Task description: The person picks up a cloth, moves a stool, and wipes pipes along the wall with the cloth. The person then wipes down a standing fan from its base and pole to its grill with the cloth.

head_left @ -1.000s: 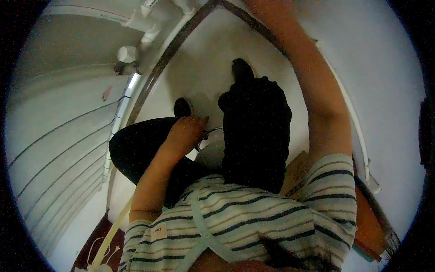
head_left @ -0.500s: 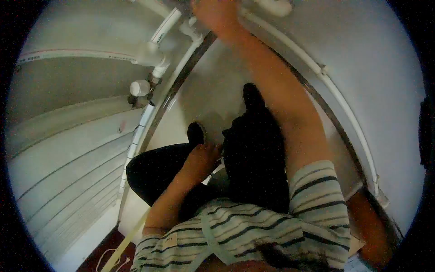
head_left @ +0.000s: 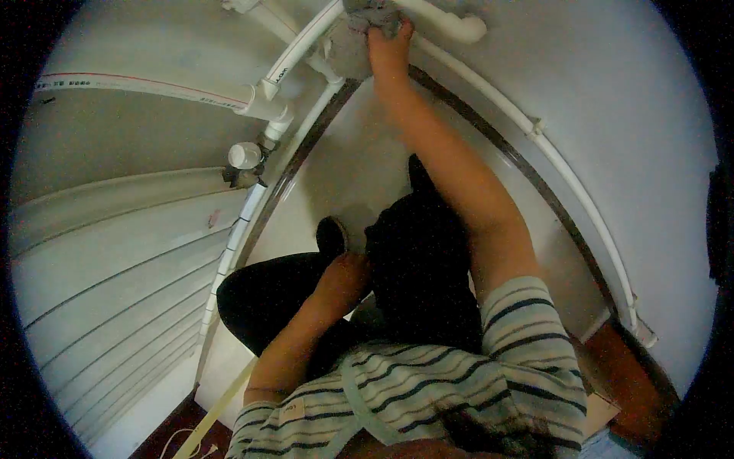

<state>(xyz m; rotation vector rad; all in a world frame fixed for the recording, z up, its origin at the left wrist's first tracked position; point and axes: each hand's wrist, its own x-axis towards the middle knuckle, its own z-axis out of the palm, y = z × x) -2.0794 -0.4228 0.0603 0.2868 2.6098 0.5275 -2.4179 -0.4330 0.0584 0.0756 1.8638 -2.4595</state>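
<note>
At the top of the head view, my right hand [head_left: 391, 52] is stretched out with its fingers curled on a crumpled grey cloth [head_left: 370, 17]. The cloth is pressed about the corner where white pipes meet, and part of it runs past the frame's top edge. A white vertical pipe [head_left: 306, 42] stands just left of it. My left hand [head_left: 344, 279] rests low between my bent, dark-trousered legs. Its fingers are hidden in shadow against the trousers, so whether it holds anything does not show.
To the left are a radiator [head_left: 115, 268], a white valve knob [head_left: 245, 155] and a horizontal pipe [head_left: 153, 86]. Another pipe [head_left: 569, 183] runs along the right wall above a dark skirting strip. A pale floor [head_left: 344, 161] lies below; a brown wooden piece [head_left: 623, 375] is at lower right.
The view has shifted upward slightly, so my right hand and the grey cloth now show more fully. My right arm has moved a little; my left hand stays between my legs.
</note>
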